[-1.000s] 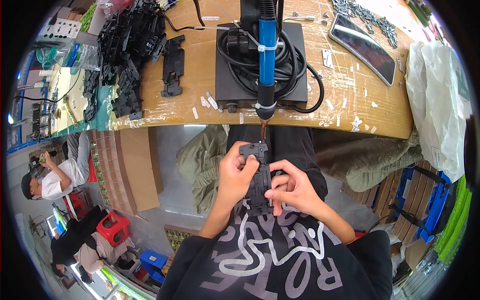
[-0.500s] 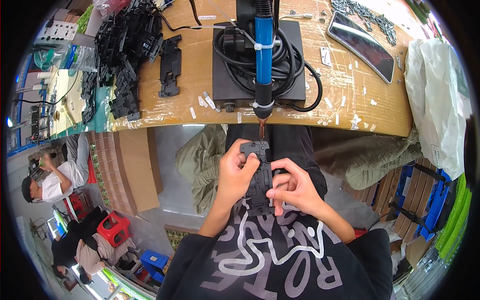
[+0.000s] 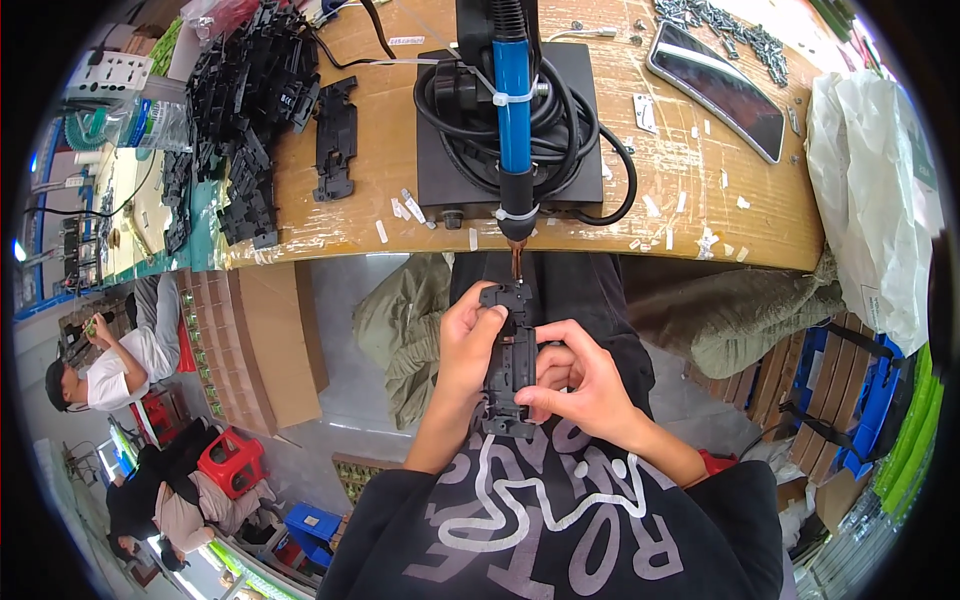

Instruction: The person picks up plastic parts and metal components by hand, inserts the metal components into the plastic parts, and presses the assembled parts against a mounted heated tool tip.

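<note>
Between my hands, just below the table's front edge, is a long black plastic part [image 3: 513, 362] with notched ends. My left hand [image 3: 466, 340] grips its upper left side, thumb across the top face. The fingers of my right hand [image 3: 582, 385] are curled, with thumb and fingertips pinching the lower right edge. Above the part's upper end points the copper-coloured tip of a blue-handled soldering iron [image 3: 514, 110], mounted upright over a black base [image 3: 440, 185]. Whether the tip touches the part is hard to make out.
A heap of similar black plastic parts [image 3: 245, 110] lies at the left, with a single part [image 3: 336, 140] beside it. On the right are a phone [image 3: 718, 90], scattered screws [image 3: 730, 30] and a white plastic bag [image 3: 868, 200]. Other people sit far left, near a red stool [image 3: 230, 462].
The black plastic part has turned slightly, its lower end moving a little left and down. My right hand has shifted left along its edge. The view has moved slightly.
</note>
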A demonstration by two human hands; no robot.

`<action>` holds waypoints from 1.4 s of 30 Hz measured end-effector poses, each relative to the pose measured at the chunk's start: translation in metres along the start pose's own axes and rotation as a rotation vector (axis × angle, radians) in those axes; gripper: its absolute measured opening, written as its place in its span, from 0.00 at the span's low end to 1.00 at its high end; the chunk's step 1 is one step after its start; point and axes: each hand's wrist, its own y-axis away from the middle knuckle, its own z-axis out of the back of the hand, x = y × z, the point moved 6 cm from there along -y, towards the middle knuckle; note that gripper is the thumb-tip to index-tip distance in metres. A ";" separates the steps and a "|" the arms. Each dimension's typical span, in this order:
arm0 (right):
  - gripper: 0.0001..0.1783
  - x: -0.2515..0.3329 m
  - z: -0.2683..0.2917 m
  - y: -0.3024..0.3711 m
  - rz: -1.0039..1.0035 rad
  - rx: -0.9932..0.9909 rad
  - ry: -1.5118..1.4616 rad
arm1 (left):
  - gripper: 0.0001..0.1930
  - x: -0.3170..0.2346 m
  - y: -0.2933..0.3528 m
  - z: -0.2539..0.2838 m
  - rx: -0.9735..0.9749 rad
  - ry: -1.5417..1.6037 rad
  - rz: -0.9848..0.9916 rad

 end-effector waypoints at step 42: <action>0.26 -0.001 0.003 -0.001 -0.094 0.092 -0.154 | 0.05 -0.001 -0.003 0.003 -0.099 -0.005 0.032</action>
